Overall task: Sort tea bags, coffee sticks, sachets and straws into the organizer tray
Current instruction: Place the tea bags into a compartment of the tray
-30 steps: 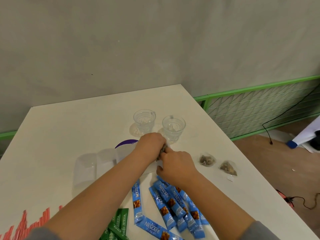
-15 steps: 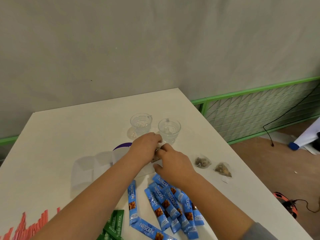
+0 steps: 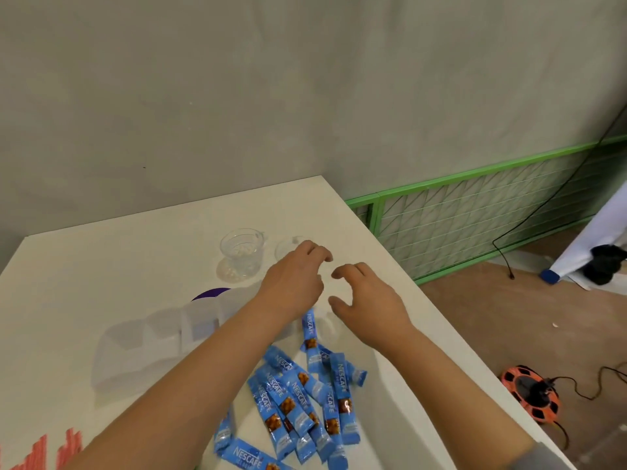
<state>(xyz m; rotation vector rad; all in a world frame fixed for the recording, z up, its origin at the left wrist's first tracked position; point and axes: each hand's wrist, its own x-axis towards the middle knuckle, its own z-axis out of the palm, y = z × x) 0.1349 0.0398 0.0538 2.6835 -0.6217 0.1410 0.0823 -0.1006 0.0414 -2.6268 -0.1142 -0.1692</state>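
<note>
My left hand [image 3: 294, 279] hovers with loosely bent fingers over a clear glass cup [image 3: 284, 248], hiding most of it; nothing shows in the hand. My right hand [image 3: 368, 301] is just to its right, fingers spread and holding nothing. A translucent organizer tray [image 3: 135, 351] lies left of my left forearm. Several blue coffee sticks [image 3: 298, 395] lie in a loose pile between my forearms. Red straws [image 3: 40, 449] show at the bottom left corner. No tea bags are in view.
A second clear glass cup [image 3: 241, 253] stands left of the first. A purple round thing [image 3: 211, 293] peeks out behind the tray. The table's right edge [image 3: 441, 320] runs close to my right arm. An orange cable reel [image 3: 529, 395] lies on the floor.
My hands, which were pressed together on a small item, have separated and both moved toward the right-hand cup. The view has tilted, and the two tea bags are out of sight.
</note>
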